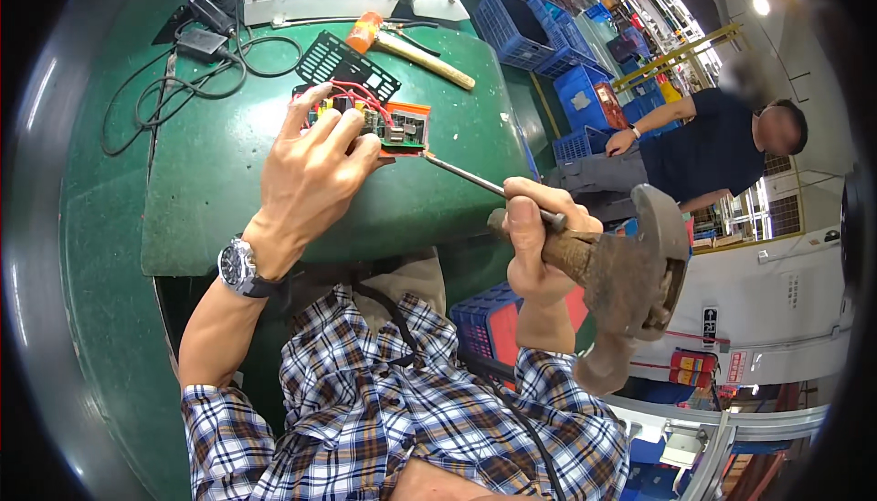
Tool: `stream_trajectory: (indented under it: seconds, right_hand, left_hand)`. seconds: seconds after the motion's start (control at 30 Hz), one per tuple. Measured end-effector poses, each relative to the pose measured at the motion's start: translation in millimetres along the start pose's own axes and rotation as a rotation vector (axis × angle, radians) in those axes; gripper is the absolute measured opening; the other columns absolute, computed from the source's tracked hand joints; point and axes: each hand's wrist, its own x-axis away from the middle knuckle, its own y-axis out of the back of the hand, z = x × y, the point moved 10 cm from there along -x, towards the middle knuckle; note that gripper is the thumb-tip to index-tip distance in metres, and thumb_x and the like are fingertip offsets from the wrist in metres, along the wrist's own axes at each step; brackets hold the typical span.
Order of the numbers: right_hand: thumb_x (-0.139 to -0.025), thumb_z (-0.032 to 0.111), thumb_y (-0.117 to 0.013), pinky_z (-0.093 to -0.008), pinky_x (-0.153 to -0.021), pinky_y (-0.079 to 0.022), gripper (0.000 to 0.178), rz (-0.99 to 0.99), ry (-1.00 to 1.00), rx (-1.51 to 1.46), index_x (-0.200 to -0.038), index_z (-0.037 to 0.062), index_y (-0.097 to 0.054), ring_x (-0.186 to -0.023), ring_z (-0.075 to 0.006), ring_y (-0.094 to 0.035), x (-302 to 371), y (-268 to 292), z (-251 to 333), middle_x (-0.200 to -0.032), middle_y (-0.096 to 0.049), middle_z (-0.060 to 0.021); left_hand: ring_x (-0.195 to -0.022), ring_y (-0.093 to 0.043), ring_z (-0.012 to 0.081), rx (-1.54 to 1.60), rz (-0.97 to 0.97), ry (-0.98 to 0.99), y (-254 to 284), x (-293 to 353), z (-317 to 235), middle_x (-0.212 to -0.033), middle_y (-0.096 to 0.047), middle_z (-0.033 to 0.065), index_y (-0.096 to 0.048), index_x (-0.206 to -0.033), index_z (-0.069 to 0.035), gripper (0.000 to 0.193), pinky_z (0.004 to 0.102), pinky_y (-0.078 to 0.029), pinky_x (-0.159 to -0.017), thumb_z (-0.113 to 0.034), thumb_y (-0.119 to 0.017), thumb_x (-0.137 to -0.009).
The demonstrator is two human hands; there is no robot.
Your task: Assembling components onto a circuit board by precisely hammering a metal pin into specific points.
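Observation:
My left hand point(315, 158) is curled over a small electronic assembly point(402, 126), gripping it against the green table point(228, 218). The assembly shows a circuit board, red wires and an orange-red base, part of it under my fingers. In my right hand point(539, 245) are both a worn claw hammer point(630, 277), held by the handle close to its head, and a thin metal rod point(470, 177). The rod slants down to the left, its tip at the assembly's near right corner. Whether the tip touches, I cannot tell.
Just beyond the assembly lie a black slotted plate point(343, 63) and a mallet point(425, 55) with an orange head. Black cables with an adapter point(203, 44) spread at the far left. Blue crates point(512, 31) stand beyond the table; a person point(703, 140) is at the right.

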Motion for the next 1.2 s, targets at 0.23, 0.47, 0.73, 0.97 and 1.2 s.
stream_trajectory:
  seconds: [0.23, 0.47, 0.73, 0.97, 1.2]
  right_hand:
    - [-0.097, 0.011, -0.064, -0.0244, -0.053, -0.042, 0.015, 0.110, 0.089, 0.017, -0.086, 0.0021, -0.069, -0.061, -0.0081, -0.060, -50, -23, -2, -0.075, -0.068, -0.0037]
    - [-0.094, 0.010, -0.068, -0.0264, -0.050, -0.041, 0.012, -0.039, 0.138, -0.077, -0.088, 0.0000, -0.070, -0.055, -0.0068, -0.054, -81, -9, 16, -0.069, -0.061, 0.0030]
    - [-0.100, 0.018, -0.057, -0.0275, -0.045, -0.046, 0.025, -0.455, -0.254, -0.585, -0.103, -0.0064, -0.062, -0.054, -0.0106, -0.046, 35, 66, -49, -0.068, -0.049, -0.0041]
    - [-0.099, 0.015, -0.055, -0.0291, -0.047, -0.046, 0.023, -0.421, -0.227, -0.593, -0.102, -0.0074, -0.059, -0.053, -0.0102, -0.043, 60, 60, -63, -0.066, -0.047, -0.0043]
    - [-0.098, 0.021, -0.058, -0.0308, -0.046, -0.046, 0.030, -0.351, -0.166, -0.487, -0.102, -0.0081, -0.059, -0.052, -0.0116, -0.046, 42, 51, -62, -0.063, -0.049, -0.0057]
  left_hand:
    - [-0.084, -0.062, 0.0190, -0.033, -0.025, -0.025, -3, 4, -16, -0.086, -0.059, 0.0035, -0.062, -0.076, -0.009, 0.019, 0.0444, -0.045, -0.104, -0.024, -0.073, -0.075]
    - [-0.082, -0.062, 0.0197, -0.009, 0.010, 0.052, 1, -1, -6, -0.085, -0.060, 0.0052, -0.064, -0.078, -0.006, 0.010, 0.0427, -0.043, -0.100, -0.016, -0.067, -0.077]
    - [-0.077, -0.060, 0.0213, -0.066, 0.147, -0.015, 25, -16, -50, -0.083, -0.058, 0.0078, -0.064, -0.079, -0.002, 0.011, 0.0350, -0.047, -0.082, -0.012, -0.065, -0.076]
    - [-0.072, -0.056, 0.0221, -0.051, 0.187, 0.071, 13, -36, -48, -0.080, -0.054, 0.0074, -0.055, -0.071, -0.005, 0.024, 0.0368, -0.047, -0.072, -0.019, -0.072, -0.080]
    - [-0.067, -0.054, 0.0241, -0.047, 0.182, 0.130, 7, -51, -34, -0.079, -0.055, 0.0078, -0.058, -0.069, -0.003, 0.039, 0.0349, -0.046, -0.065, -0.034, -0.077, -0.083]
